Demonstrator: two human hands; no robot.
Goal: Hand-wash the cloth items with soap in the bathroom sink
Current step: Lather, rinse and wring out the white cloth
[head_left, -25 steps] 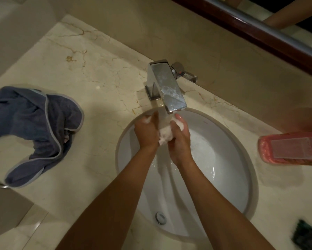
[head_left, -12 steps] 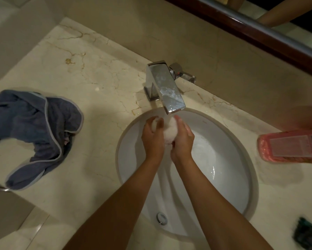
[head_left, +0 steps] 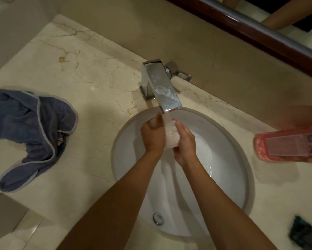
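Two hands work one small white cloth at the centre of the frame, directly beneath the faucet spout, where a stream of water falls onto it above the sink basin. The left hand curls around the cloth's left side; the right hand grips its right side, fingers wrapped. Judged step: rinsing or lathering this item under running water. Next move likely calls for squeezing and rubbing the cloth, then wringing it. A blue towel lies unwashed at the left edge on the counter; a pink bottle lies at right.
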